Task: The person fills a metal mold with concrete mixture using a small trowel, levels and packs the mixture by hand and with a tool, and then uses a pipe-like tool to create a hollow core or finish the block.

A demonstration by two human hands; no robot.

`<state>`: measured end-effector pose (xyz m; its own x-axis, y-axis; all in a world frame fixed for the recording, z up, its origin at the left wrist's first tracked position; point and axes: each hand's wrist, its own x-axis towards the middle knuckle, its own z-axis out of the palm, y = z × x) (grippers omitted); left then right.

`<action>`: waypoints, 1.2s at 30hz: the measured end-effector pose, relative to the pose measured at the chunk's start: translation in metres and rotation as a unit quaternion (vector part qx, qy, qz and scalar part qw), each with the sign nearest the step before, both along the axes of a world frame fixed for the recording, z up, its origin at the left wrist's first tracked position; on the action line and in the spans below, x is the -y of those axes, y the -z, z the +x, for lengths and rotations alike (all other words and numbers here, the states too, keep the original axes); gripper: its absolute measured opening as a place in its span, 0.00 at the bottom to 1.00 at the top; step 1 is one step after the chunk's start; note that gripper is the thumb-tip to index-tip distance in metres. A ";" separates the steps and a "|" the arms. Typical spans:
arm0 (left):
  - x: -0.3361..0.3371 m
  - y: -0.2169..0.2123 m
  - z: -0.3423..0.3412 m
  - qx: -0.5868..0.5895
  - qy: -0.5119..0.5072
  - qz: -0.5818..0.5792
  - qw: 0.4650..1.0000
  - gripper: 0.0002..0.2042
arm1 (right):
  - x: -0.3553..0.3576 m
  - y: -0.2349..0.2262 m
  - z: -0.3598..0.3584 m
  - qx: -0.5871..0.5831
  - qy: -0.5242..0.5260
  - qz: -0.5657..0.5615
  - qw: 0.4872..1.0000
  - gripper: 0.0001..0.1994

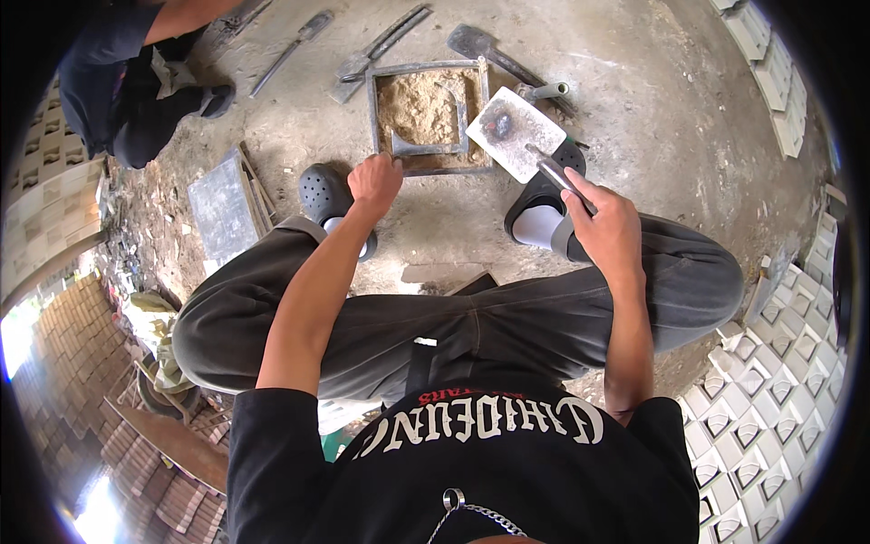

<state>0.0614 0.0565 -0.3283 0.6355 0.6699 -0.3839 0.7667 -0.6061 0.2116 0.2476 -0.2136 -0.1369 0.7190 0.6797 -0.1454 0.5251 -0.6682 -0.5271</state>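
"Hands?"

"Left hand (375,186): fist curled tight, at near left corner of square frame (426,67); cannot tell whether it holds anything. Right hand (604,219): wrapped round handle of flat trowel (523,145), right of frame."

"Trowel plate?"

"Pale, overlapping frame's right side in view."

"Contents?"

"Sandy fill (412,104), inside frame."

"Risk?"

"Possible spill, should a loose wrist knock trowel against frame."

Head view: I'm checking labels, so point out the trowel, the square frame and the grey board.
Trowel (519,138), head view: on its pale blade.
Square frame (428,67), head view: on its far bar.
Grey board (224,203), head view: on its flat face.
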 end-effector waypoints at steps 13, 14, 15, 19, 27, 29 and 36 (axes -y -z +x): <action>0.067 0.022 0.014 0.065 0.416 0.002 0.907 0.34 | 0.003 -0.001 -0.005 0.103 -0.117 -0.062 0.986 0.14; 0.066 0.016 0.011 0.048 0.404 -0.002 0.914 0.34 | 0.003 0.000 -0.007 0.110 -0.125 -0.055 0.984 0.15; 0.064 0.019 0.007 0.034 0.359 -0.028 0.932 0.33 | 0.002 0.002 -0.009 0.117 -0.134 -0.048 0.983 0.15; 0.023 0.017 -0.023 -0.007 0.360 0.017 0.933 0.33 | -0.006 0.010 -0.019 0.151 -0.192 -0.035 0.969 0.14; -0.013 0.030 -0.077 0.117 0.254 0.145 0.949 0.34 | -0.024 0.042 -0.061 0.219 -0.231 -0.046 0.947 0.16; -0.008 0.031 -0.070 0.127 0.211 0.145 0.958 0.35 | -0.035 0.042 -0.074 0.204 -0.222 -0.044 0.953 0.16; -0.002 0.036 -0.027 0.115 0.095 0.143 0.978 0.37 | -0.060 0.034 -0.082 0.176 -0.201 -0.011 0.964 0.17</action>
